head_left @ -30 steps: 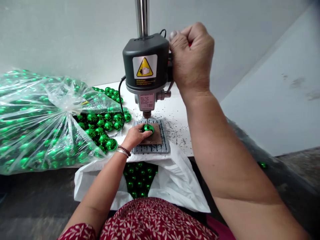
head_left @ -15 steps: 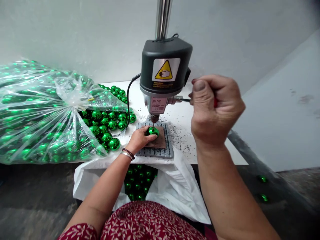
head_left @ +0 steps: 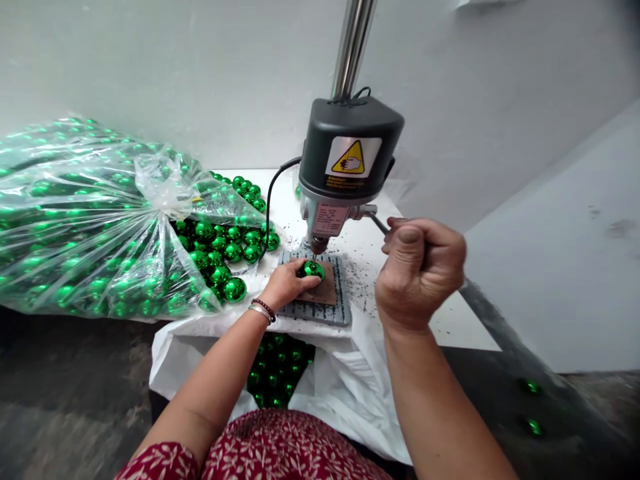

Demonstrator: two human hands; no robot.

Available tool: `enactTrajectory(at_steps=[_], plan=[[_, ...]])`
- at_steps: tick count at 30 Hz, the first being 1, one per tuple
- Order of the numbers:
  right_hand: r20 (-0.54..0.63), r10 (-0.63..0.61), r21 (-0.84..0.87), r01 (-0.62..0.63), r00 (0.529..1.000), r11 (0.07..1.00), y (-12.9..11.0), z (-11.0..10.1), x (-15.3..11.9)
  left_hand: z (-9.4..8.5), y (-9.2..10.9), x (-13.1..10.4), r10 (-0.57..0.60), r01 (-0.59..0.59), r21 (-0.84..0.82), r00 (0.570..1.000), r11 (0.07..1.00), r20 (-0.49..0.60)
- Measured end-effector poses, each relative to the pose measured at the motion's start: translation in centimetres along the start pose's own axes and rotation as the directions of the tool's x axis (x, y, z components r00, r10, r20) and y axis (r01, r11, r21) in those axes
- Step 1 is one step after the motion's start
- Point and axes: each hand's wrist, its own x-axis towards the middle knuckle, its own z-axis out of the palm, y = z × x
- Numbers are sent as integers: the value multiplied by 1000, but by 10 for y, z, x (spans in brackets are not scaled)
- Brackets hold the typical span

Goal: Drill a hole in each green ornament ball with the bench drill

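Under a small drill press (head_left: 353, 150), my left hand (head_left: 289, 285) grips a shiny green ball (head_left: 314, 269) between thumb and fingers. The ball rests on a brown board (head_left: 323, 293) on the grey base plate (head_left: 342, 303). From the chuck (head_left: 319, 245) a thin drill bit comes down to the top of the ball; whether it has entered cannot be made out. My right hand (head_left: 423, 270) is closed around the end of the press's feed lever (head_left: 379, 225), to the right of the machine; its grip end is hidden in my fist.
A tied clear plastic bag (head_left: 90, 220) full of green balls fills the left, with loose balls (head_left: 235, 289) beside it. A black cable (head_left: 269, 207) loops there. Dark shavings dot the white table (head_left: 465, 320). A white sack (head_left: 345, 387) with more balls hangs in front; two balls lie on the floor.
My right hand has come down with the lever, and the chuck and bit have dropped closer to the ball. My left hand keeps hold of the ball. The view has shifted slightly.
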Motion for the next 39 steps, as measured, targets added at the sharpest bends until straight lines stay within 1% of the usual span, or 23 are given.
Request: enactTrajectory(at_steps=[5,8,11,13,15,18,21,23,26,27,28,29,30,32,34,35,36,39], plan=[[-9,-38,47,38,999,998,5,2,-3,-2,4,-2,-23,23,-10,1000,1000,-8],[-23,-65,70,67,998,995,13,1,-12,-2,5,-3,-32,32,-21,999,999,-10],[5,-94,71,93,996,993,19,-2,-22,-1,5,-3,-28,27,-26,999,999,-18],[11,-94,71,93,996,993,16,-2,-21,0,5,-3,-26,26,-22,1000,999,-15],[-13,-79,76,79,997,994,8,2,-9,1,5,-3,-34,33,-10,999,999,-21],[-40,-37,58,39,999,998,-3,14,29,4,5,-4,-47,47,-7,997,999,-59],[37,52,120,-56,998,991,-2,27,65,5,3,-8,-33,28,-63,996,998,-86],[56,97,105,-103,994,989,2,32,79,1,-2,-15,10,-15,-99,999,995,-53],[47,106,96,-110,993,989,6,34,82,-13,-13,-32,101,-96,-83,994,992,52],[45,100,104,-105,994,989,5,33,81,-20,-18,-39,120,-116,-55,991,992,66],[45,96,110,-101,994,989,4,33,80,-27,-21,-46,125,-125,-12,991,992,53],[43,97,113,-101,994,988,2,33,78,-34,-25,-53,113,-114,52,994,992,8],[44,101,110,-105,994,988,-1,32,77,-42,-28,-59,91,-82,133,994,988,-60],[47,119,94,-123,992,988,-6,32,76,-55,-32,-69,30,43,322,975,946,-219],[49,131,79,-135,990,988,-9,31,76,-66,-35,-76,-24,193,485,943,853,-332],[51,134,71,-138,990,988,-9,31,75,-71,-36,-78,-37,236,547,936,803,-350],[49,134,65,-137,990,988,-9,31,74,-74,-38,-79,-41,251,601,939,759,-340],[41,130,53,-132,991,990,-7,29,72,-83,-42,-80,-35,204,709,969,675,-246]])
